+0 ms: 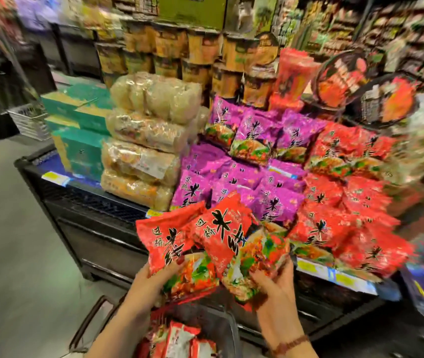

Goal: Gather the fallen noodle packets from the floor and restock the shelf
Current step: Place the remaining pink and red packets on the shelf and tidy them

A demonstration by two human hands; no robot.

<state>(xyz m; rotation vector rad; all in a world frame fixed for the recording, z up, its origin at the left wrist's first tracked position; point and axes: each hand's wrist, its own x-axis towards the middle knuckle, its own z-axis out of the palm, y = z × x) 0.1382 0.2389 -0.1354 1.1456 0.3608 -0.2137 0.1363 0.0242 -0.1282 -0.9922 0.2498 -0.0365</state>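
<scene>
My left hand [151, 280] grips a red noodle packet [165, 241] by its lower edge. My right hand [272, 282] grips a second red noodle packet [229, 236], which overlaps the first. Both packets are held up in front of the black display shelf [97, 228], just below its front row. On the shelf lie several purple noodle packets [247, 177] in the middle and a pile of red noodle packets [340, 202] to the right. Below my arms, a basket [213, 324] holds more red packets [179, 339].
Clear bags of pale noodles [148, 140] are stacked left of the purple packets, with green boxes [81, 133] further left. Noodle cups [205, 55] and bowls [340, 78] stand behind. Grey floor [12, 241] stretches to the left. The picture is motion-blurred.
</scene>
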